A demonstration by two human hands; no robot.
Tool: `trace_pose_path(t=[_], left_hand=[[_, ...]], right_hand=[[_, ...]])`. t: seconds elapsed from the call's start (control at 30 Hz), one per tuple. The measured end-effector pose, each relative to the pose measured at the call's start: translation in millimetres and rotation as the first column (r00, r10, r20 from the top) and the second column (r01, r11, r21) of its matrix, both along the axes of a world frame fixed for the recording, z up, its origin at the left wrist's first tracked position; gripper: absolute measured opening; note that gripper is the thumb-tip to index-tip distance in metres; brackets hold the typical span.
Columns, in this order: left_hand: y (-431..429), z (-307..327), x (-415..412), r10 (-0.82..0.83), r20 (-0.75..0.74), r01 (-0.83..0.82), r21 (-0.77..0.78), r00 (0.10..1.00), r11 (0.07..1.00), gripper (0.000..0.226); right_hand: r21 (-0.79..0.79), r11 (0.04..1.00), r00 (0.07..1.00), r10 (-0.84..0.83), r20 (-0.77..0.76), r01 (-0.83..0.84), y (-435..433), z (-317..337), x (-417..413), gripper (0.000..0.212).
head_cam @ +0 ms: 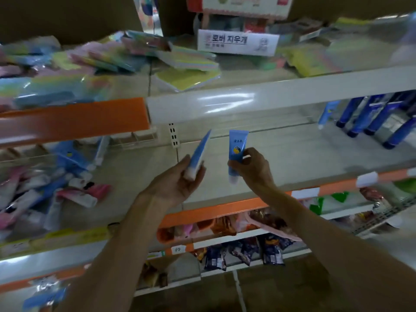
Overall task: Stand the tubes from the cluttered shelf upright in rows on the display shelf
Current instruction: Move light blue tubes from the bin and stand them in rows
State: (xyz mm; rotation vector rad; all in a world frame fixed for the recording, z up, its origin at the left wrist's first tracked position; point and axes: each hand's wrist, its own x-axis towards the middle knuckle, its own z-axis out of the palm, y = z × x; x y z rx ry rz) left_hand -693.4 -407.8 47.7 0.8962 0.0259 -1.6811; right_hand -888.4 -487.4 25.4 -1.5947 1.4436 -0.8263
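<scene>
A: Which step is this?

B: A carry, I'd judge. Each hand has a light blue tube, held in front of the display shelf (292,158), between the cluttered shelf (74,221) on the left and the dark blue tubes (369,118) already standing far right.

A: How are they gripped?

B: The left hand (177,179) has its fingers curled round the cap end of a tilted tube (201,149), crimp pointing up and away. The right hand (252,167) pinches the other tube (236,149) near its lower half, thumb and fingertips closed on it, cap down, nearly upright.

A: And next?

B: Probably setting each tube cap-down on the bare shelf beside the standing row; the left one needs straightening first. The pile of loose tubes (56,188) is blurred, so I can't count what remains there.
</scene>
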Motion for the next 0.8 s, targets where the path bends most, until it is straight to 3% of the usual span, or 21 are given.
trace_pose_path(t=[0.1, 0.2, 0.3, 0.37, 0.6, 0.8], left_hand=[[-6.2, 0.2, -29.1, -0.126, 0.148, 0.131, -0.027, 0.981, 0.991, 0.047], [-21.7, -5.2, -43.1, -0.093, 0.408, 0.122, -0.045, 0.908, 0.992, 0.027], [-41.7, -8.9, -53.1, -0.031, 0.736, 0.145, -0.091, 0.677, 0.985, 0.019], [-53.0, -10.7, -62.1, 0.039, 0.853, 0.133, -0.126, 0.521, 0.983, 0.023], [-94.0, -3.4, -138.2, 0.106, 0.968, 0.182, -0.149, 0.226, 0.972, 0.018], [-122.3, -7.1, -229.7, 0.094, 0.992, 0.255, -0.112, 0.082, 0.960, 0.014]], right_hand=[[-0.001, 0.999, 0.999, 0.048, -0.025, -0.048, -9.0, 3.2, -11.7, 0.036], [-0.009, 0.997, 0.997, 0.075, -0.027, -0.075, -17.1, 8.9, -23.1, 0.037], [-0.019, 1.000, 1.000, 0.010, -0.016, -0.010, -28.6, 9.1, -45.4, 0.035], [-0.027, 1.000, 1.000, -0.011, -0.018, 0.010, -36.3, 9.5, -62.2, 0.034], [0.004, 0.995, 0.994, -0.102, -0.047, 0.102, -54.5, 15.7, -143.2, 0.024], [-0.039, 0.991, 0.992, -0.125, -0.004, 0.125, -78.8, 11.3, -217.6, 0.023]])
